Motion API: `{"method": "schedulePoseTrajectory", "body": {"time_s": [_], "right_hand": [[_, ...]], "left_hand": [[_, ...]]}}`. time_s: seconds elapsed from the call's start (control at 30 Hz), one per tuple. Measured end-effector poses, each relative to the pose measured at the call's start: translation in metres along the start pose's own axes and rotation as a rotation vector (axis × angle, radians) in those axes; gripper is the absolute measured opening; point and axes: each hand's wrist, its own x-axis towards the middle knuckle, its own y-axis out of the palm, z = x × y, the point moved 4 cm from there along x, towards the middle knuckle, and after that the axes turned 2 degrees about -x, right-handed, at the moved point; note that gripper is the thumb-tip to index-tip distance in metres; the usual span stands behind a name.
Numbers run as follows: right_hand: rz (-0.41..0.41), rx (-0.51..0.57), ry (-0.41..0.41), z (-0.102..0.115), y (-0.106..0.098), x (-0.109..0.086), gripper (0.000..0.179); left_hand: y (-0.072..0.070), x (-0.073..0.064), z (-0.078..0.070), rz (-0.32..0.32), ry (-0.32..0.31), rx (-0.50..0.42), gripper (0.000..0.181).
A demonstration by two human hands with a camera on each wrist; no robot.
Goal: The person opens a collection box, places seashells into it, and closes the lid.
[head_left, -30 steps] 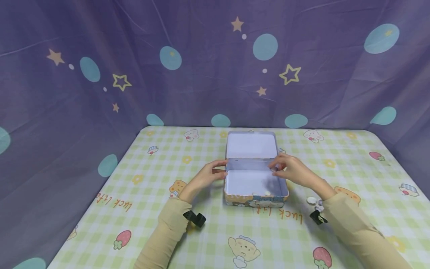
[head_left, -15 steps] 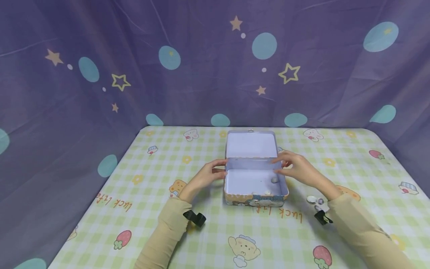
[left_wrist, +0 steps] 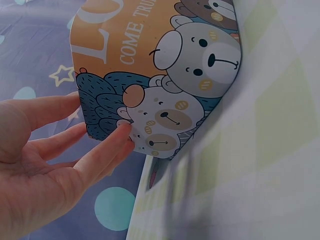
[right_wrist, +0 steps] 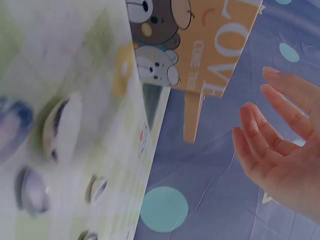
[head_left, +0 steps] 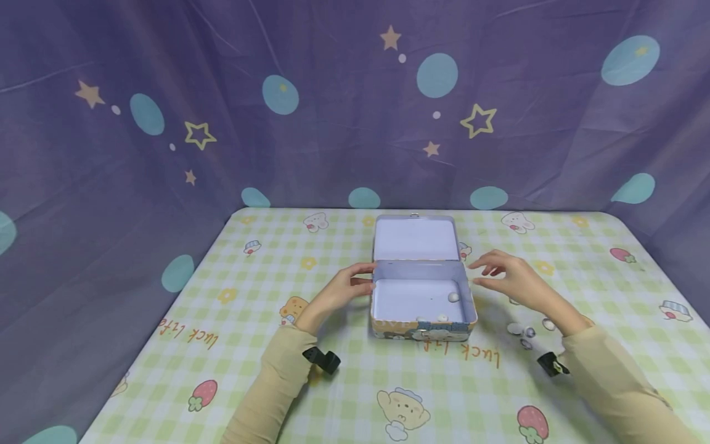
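Observation:
A tin box [head_left: 394,332] printed with cartoon bears stands in the middle of the table, its hinged lid [head_left: 415,239] tilted back and its white inside showing. My left hand [head_left: 339,292] rests its fairly straight fingertips against the box's left side; the left wrist view shows them touching the printed wall. To the right of the box, my right hand [head_left: 513,280] hovers with loosely bent fingers and holds nothing. One seashell [head_left: 453,297] lies inside near the right wall, with small pale pieces by the front wall. Several more seashells [right_wrist: 64,129] lie on the cloth beneath my right forearm.
A green-and-white checked tablecloth [head_left: 222,364] with cartoon prints covers the table. Behind it hangs a purple curtain [head_left: 344,135] with stars and dots. A black wrist camera [head_left: 323,360] sits on the left wrist and another camera [head_left: 552,364] on the right.
My right hand has let go of a seashell inside the box and drawn out to the right. More shells on the cloth have come into view. The left hand stays against the box.

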Motion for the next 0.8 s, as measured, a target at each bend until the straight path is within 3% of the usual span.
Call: {"method": "schedulePoseTrajectory", "body": {"time_s": [0.33, 0.8], "right_hand": [[0.041, -0.031, 0.093, -0.015, -0.011, -0.015, 0.021], [0.068, -0.033, 0.123, -0.030, -0.025, -0.032, 0.023]], "left_hand": [[0.000, 0.002, 0.002, 0.004, 0.000, -0.002, 0.048], [0.000, 0.000, 0.001, -0.001, 0.002, -0.007, 0.047]]}}
